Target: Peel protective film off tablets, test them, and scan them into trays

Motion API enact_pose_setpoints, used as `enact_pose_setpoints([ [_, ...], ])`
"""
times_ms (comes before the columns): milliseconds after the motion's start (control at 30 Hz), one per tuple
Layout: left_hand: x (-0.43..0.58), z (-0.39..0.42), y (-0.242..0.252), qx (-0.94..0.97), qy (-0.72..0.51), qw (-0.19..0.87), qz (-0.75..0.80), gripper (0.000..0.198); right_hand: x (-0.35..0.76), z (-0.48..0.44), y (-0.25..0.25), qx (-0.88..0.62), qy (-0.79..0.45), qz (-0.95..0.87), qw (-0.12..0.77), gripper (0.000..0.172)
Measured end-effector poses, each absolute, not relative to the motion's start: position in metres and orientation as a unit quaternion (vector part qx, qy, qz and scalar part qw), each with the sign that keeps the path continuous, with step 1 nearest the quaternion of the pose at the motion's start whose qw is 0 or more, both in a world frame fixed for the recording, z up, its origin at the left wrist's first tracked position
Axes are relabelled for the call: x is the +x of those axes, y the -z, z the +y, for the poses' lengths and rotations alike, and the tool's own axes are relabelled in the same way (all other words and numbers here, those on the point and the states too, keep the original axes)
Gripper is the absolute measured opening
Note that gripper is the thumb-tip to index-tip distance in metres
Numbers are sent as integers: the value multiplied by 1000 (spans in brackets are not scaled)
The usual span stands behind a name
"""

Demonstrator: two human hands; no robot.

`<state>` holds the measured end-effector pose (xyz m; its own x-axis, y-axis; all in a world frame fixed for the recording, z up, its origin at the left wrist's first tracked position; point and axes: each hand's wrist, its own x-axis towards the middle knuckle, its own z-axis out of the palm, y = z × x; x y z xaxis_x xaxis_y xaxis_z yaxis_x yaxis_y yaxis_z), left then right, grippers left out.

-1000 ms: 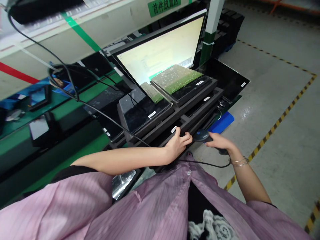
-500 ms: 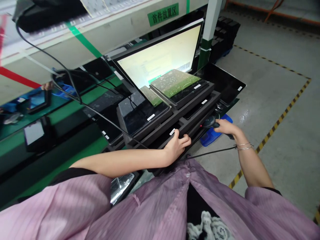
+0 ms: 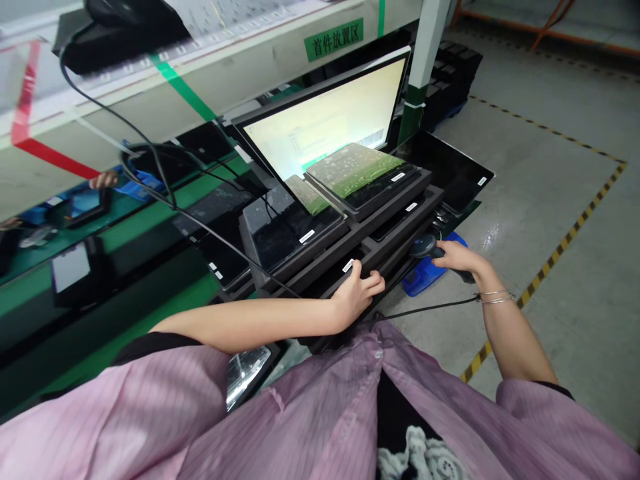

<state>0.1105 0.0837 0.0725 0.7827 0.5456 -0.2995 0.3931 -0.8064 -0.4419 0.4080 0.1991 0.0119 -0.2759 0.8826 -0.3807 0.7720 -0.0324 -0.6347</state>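
Observation:
My right hand (image 3: 457,257) is closed around the handle of a black barcode scanner (image 3: 424,247). The scanner's head faces left, toward the front edge of stacked black foam trays (image 3: 385,241). My left hand (image 3: 357,293) has its fingers curled over the front edge of a tray, beside a small white label (image 3: 349,265). Flat dark screen panels lie in the trays. One panel (image 3: 295,223) has a white label at its front corner. Another panel (image 3: 360,177) mirrors the lit monitor (image 3: 330,120) behind it. The scanner's cable (image 3: 425,309) runs left past my waist.
A blue bin (image 3: 425,275) sits beneath the scanner. Another dark panel (image 3: 453,170) lies at the right. A black cable (image 3: 215,233) crosses over the green conveyor (image 3: 125,327). Another person's hand (image 3: 104,180) shows at far left. A pole (image 3: 423,67) stands behind the trays.
The view has shifted slightly, so everything sits a little lower and further right. A red light spot by the scanner's head no longer shows. Both hands keep their hold.

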Motion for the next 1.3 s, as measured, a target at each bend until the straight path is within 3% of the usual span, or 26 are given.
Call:
enact_pose_setpoints([
  [200,111,81,-69,-930,-189,182,-256,24,413,168,2,-606,-502,-571,235,25],
  [333,110,82,-65,-936,-177,172,-251,25,377,114,35,-548,-597,-436,392,43],
  [467,110,84,-68,-935,-205,170,-233,28,323,72,71,-502,-656,-314,468,47],
  [600,110,86,-74,-930,-236,180,-216,30,294,65,91,-493,-668,-230,509,41],
  [733,111,85,-77,-929,-240,192,-205,31,288,72,95,-489,-668,-183,529,45],
  [1100,111,94,-67,-920,-312,171,-163,34,278,79,72,-419,-705,-153,551,55],
  [1300,102,97,-64,-932,-289,148,-162,48,275,81,69,-375,-719,-131,570,55],
])
